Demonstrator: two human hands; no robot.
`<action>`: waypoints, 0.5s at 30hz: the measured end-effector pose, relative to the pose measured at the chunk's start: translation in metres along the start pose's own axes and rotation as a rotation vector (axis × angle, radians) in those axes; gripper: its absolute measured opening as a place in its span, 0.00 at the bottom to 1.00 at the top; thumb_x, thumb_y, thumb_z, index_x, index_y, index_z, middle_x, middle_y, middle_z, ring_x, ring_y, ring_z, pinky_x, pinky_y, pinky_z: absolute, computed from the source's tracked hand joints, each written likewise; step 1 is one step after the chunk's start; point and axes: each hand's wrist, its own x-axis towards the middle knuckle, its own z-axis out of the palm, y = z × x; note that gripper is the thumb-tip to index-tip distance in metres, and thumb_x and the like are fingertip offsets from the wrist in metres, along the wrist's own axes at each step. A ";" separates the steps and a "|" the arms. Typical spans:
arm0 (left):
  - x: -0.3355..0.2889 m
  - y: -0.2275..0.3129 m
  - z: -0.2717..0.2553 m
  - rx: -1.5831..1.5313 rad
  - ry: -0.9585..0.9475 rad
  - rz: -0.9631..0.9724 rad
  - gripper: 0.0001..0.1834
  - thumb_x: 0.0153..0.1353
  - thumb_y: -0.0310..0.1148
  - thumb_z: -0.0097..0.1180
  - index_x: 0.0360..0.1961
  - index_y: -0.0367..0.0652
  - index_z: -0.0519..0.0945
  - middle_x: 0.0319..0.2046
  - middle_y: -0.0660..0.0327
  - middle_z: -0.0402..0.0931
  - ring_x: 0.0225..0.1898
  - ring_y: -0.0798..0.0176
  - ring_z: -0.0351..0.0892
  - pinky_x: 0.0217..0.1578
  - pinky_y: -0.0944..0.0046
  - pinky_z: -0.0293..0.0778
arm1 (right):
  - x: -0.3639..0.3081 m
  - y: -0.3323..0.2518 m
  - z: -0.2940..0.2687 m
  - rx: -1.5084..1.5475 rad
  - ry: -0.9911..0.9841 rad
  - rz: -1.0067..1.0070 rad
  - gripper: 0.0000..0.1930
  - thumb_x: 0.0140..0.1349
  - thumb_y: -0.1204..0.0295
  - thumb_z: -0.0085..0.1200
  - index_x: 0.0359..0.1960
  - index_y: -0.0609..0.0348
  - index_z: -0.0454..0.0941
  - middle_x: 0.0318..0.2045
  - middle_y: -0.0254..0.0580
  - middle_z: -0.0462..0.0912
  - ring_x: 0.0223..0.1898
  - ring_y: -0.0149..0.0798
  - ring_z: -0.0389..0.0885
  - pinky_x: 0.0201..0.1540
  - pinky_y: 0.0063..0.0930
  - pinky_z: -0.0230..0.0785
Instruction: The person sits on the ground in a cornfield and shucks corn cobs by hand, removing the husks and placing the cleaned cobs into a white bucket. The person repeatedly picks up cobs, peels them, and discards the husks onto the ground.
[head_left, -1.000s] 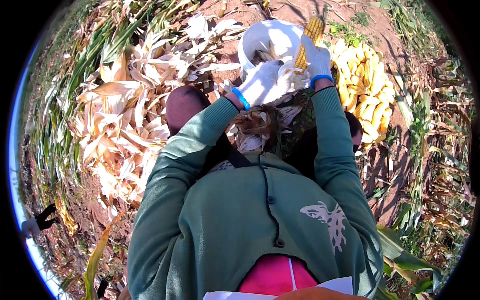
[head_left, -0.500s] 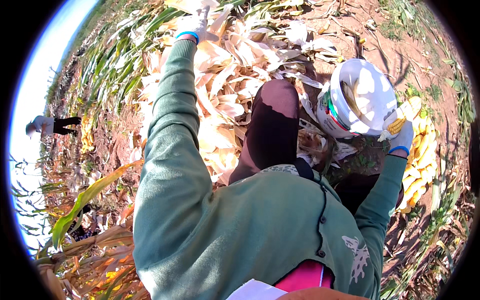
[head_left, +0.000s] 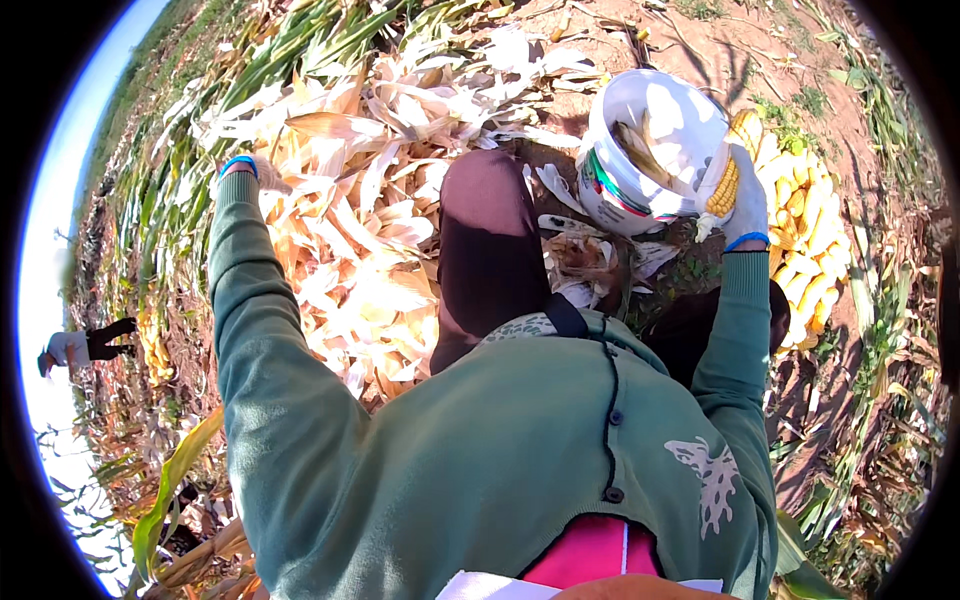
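One gloved right hand (head_left: 750,205) is holding a corn cob (head_left: 724,190), fingers curling around it, just beside the bucket (head_left: 612,198) and near the corn pile (head_left: 803,225). The gloved left hand (head_left: 268,176) is hanging over the husk pile (head_left: 365,250); whether its fingers are spreading or pressing together cannot be told.

My left arm (head_left: 262,318), in a green knit sleeve (head_left: 238,240), stretches wide to my left; its white-gloved left grip (head_left: 268,175), blue-banded at the wrist, is too washed out to read its fingers. My right arm (head_left: 738,335) reaches forward, nearer my body, its white-gloved right grip (head_left: 748,200) curled in a hold.
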 end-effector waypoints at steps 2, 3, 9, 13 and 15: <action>0.012 -0.019 0.017 -0.167 -0.043 -0.190 0.35 0.45 0.54 0.66 0.52 0.44 0.78 0.50 0.50 0.78 0.50 0.50 0.78 0.50 0.54 0.74 | -0.013 -0.001 0.005 -0.031 -0.009 -0.005 0.20 0.64 0.58 0.53 0.45 0.65 0.73 0.31 0.45 0.80 0.29 0.42 0.82 0.29 0.35 0.78; -0.010 0.018 -0.037 0.055 0.119 -0.336 0.30 0.47 0.52 0.65 0.48 0.44 0.80 0.47 0.51 0.79 0.48 0.51 0.79 0.48 0.54 0.75 | -0.016 -0.001 -0.001 -0.041 0.012 -0.038 0.20 0.64 0.57 0.53 0.45 0.64 0.73 0.30 0.44 0.80 0.27 0.42 0.82 0.29 0.35 0.78; -0.068 0.037 -0.132 0.031 0.826 -0.390 0.26 0.58 0.49 0.56 0.52 0.42 0.76 0.43 0.53 0.80 0.44 0.50 0.80 0.46 0.51 0.74 | -0.016 0.002 0.000 0.032 -0.165 0.049 0.26 0.64 0.53 0.52 0.51 0.64 0.70 0.38 0.52 0.80 0.31 0.42 0.82 0.31 0.37 0.79; -0.023 0.035 -0.088 0.123 0.012 0.060 0.41 0.48 0.53 0.66 0.61 0.46 0.68 0.56 0.49 0.72 0.56 0.49 0.72 0.55 0.55 0.69 | -0.016 0.008 -0.004 0.236 -0.373 0.089 0.29 0.66 0.51 0.48 0.59 0.61 0.65 0.42 0.54 0.80 0.33 0.45 0.82 0.32 0.37 0.79; -0.044 0.065 -0.100 -0.015 0.040 -0.209 0.40 0.50 0.56 0.63 0.61 0.46 0.69 0.53 0.49 0.75 0.54 0.49 0.74 0.54 0.55 0.70 | -0.016 0.012 -0.003 0.278 -0.406 0.106 0.29 0.67 0.51 0.47 0.61 0.60 0.63 0.43 0.54 0.79 0.33 0.45 0.82 0.33 0.38 0.79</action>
